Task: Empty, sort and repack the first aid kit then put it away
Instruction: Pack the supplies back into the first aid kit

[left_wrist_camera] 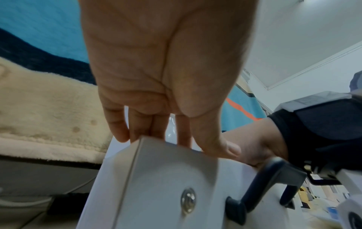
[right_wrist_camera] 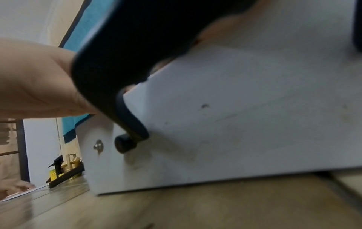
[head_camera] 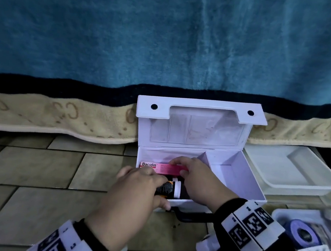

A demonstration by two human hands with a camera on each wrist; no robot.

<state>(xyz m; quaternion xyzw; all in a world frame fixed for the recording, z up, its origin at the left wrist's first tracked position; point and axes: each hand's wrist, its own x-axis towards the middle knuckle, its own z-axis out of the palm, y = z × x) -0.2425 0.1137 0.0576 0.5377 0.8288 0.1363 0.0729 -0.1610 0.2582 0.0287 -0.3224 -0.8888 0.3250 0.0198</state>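
Nearest, on the tiled floor [head_camera: 38, 174] at the lower right: a small tray [head_camera: 278, 214] with a purple tape roll [head_camera: 300, 233], waiting for repacking as it seems. Then the black carry handle [head_camera: 191, 216] on the front wall of the first aid kit [head_camera: 236, 170], a white box standing open on the floor. Over that wall reaches the left hand [head_camera: 133, 190], thumb outside on the rim, fingers laid across a dark bottle [head_camera: 172, 189] with a white cap in the left compartment; impossible to tell whether they really close around it. Just behind, the right hand [head_camera: 200, 179], clamped on a pink carton [head_camera: 157, 166] marked Bacidin, fingers on top and thumb on the near face. Probably light and a little soft, this carton, so better to hold it by the long edges without squeezing. Probably heavier and smooth, the bottle; better to take it around the body, not by the cap. Looks like thin stiff board, the box itself, likely to slide on tile, so best steadied at the wall or carried by the handle. Nothing visible in the right compartment. Beyond, the upright lid with clear pockets, and to the right two stacked white trays [head_camera: 295, 175]. Farthest, a blue blanket [head_camera: 167, 36] with a beige border [head_camera: 42, 113], hanging down to the floor.
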